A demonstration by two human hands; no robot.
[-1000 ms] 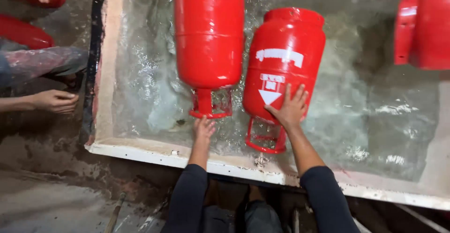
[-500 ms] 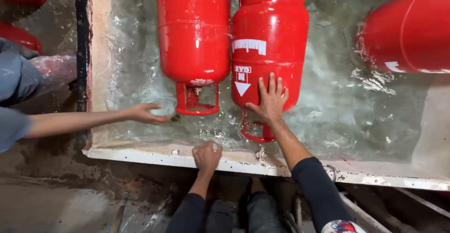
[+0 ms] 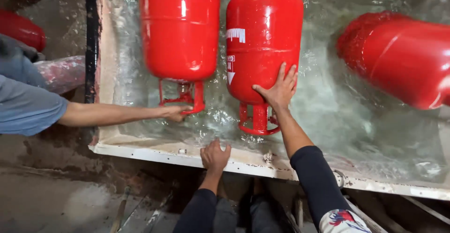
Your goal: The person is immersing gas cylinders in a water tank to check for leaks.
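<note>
since half a second ago a co-worker's hand point(image 3: 176, 113) has taken the left red gas cylinder point(image 3: 180, 29) by its base ring. our right hand point(image 3: 279, 91) still lies spread flat on the middle cylinder point(image 3: 263, 41), floating in the water tank point(image 3: 375, 184). our left hand point(image 3: 214, 155) rests open-fingered on the near rim; open water lies rightward, before a third cylinder point(image 3: 403, 55).

Open water point(image 3: 356, 125) right of cylinders point(image 3: 262, 41), co-worker's arm point(image 3: 117, 115) blocking left

Third red cylinder point(image 3: 403, 57) floating right; co-worker's hand point(image 3: 174, 113), blue sleeve point(image 3: 28, 106); wet concrete floor point(image 3: 51, 200)
</note>
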